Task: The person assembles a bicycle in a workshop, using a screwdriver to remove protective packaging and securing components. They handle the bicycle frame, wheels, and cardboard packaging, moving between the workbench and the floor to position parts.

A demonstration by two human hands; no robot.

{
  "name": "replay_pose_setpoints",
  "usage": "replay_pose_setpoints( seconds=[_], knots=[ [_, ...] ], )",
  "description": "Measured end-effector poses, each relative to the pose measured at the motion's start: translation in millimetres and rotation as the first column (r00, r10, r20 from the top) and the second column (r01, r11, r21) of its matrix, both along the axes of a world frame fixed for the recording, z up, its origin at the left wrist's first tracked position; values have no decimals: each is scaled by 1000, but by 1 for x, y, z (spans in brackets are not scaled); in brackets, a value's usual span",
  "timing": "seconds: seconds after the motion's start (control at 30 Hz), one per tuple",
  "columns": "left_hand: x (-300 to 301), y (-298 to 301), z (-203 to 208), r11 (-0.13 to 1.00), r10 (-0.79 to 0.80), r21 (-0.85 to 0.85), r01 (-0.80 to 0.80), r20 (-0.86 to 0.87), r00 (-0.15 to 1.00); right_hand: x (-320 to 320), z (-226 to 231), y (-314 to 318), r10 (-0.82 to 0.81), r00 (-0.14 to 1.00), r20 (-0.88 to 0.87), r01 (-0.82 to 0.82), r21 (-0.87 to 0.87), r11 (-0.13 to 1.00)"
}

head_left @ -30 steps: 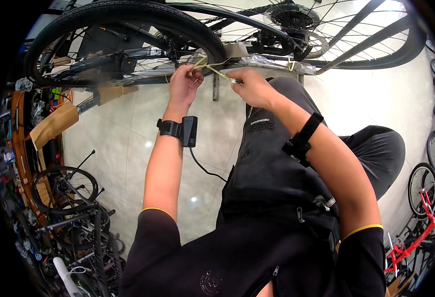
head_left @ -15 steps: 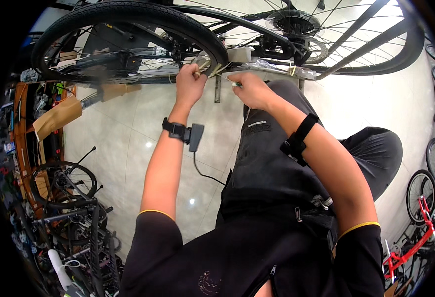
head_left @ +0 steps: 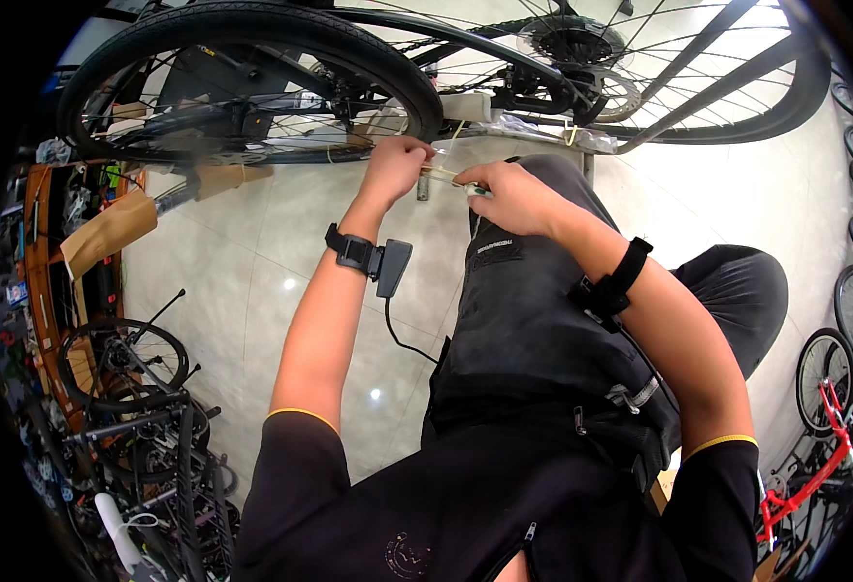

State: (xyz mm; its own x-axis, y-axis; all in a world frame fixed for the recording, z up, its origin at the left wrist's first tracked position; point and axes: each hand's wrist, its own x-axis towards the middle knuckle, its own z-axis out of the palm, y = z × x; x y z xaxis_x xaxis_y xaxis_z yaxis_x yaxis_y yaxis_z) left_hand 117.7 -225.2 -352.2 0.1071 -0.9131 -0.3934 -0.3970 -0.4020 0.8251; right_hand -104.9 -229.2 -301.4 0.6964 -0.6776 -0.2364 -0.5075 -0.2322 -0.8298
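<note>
My left hand [head_left: 393, 175] is closed, pinching one end of a thin pale tie-like strip [head_left: 440, 172] in front of the bicycle wheel. The strip spans toward my right hand [head_left: 522, 200], whose fingers are curled round a small white and dark green object [head_left: 478, 191]; its kind is mostly hidden by the fingers. Just beyond both hands lies the black wheel [head_left: 433, 112] of a bicycle that carries a second wheel, with a disc rotor [head_left: 613, 100], to the right. Another pale tie [head_left: 570, 133] loops round the frame tube near that rotor.
Clear plastic wrap [head_left: 524, 126] and foam padding [head_left: 467, 107] cling to the bicycle. Brown cardboard [head_left: 111, 231] sticks out at the left, near more bicycle parts [head_left: 126, 364]. A red bicycle [head_left: 824, 466] stands at the right. My bent knees in dark trousers [head_left: 553, 281] are close below my right hand.
My left hand has moved right and slightly down, off the wheel's rim. My right hand has shifted a little right and down. The pale strip now stretches between them.
</note>
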Motion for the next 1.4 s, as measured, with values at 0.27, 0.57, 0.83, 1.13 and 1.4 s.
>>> replay_pose_setpoints(
  seconds=[0.27, 0.57, 0.83, 1.13, 1.4],
  knots=[
    [2, -5, 8, 966, -67, 195, 168, -439, 896, -18, 9, 5, -229, 964, -136, 203, -181, 962],
    [-9, 8, 9, 998, -54, 23, 66, -351, 935, 6, -13, 4, -325, 945, 23, 323, -185, 928],
    [-30, 27, 43, 984, -151, -41, 173, 321, 935, 28, -10, 31, -255, 960, 113, 278, -430, 859],
    [-19, 26, 47, 858, -443, -4, 514, 503, 743, 15, 14, 38, -304, 949, 84, 310, -72, 948],
    [2, 25, 56, 826, -545, -38, 562, 203, 814, -4, 30, 34, -191, 978, -78, 191, -11, 982]
  ],
)
